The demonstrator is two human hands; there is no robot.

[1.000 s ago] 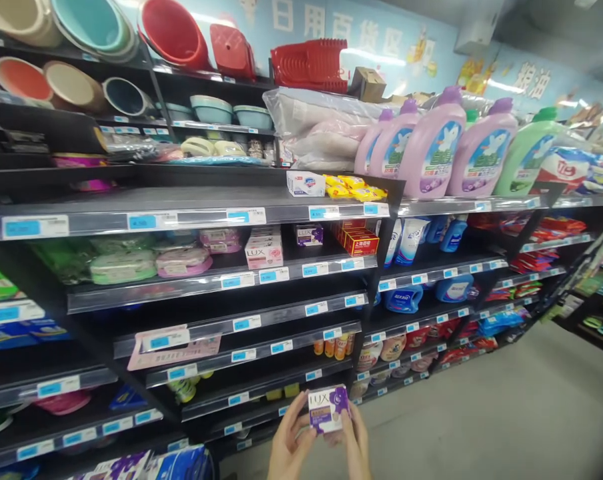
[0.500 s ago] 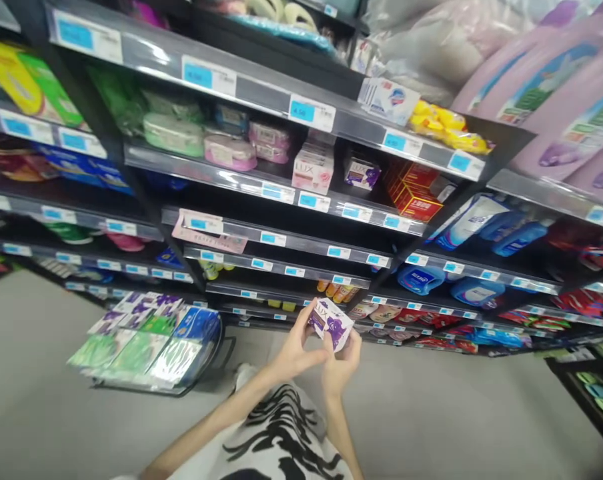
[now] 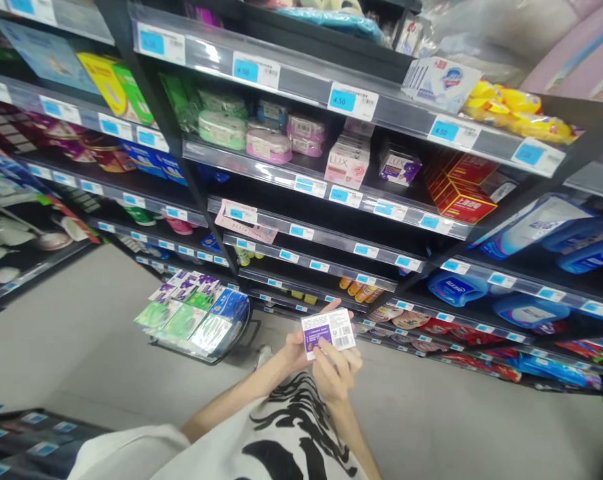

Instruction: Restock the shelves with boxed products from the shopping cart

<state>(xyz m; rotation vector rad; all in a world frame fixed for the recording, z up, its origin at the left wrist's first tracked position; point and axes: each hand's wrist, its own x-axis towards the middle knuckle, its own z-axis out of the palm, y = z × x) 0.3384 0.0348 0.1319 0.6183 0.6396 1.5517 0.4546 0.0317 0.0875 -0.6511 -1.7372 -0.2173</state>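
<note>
While the left hand [image 3: 295, 351] clasps a box [image 3: 329, 327] from behind, right hand [image 3: 337, 373] curled, gripping its front.

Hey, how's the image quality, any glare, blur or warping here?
Head view: white glare on the clear plastic shelf-edge strip; head view: small print on the white-and-purple cardboard box is too soft to read; head view: blue-and-white paper price tags at lower left look smeared; head view: the light-purple plastic bottle at top right seems stretched.

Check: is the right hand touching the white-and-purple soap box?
Touching. In the head view, the right hand has fingers across the soap box.
</note>
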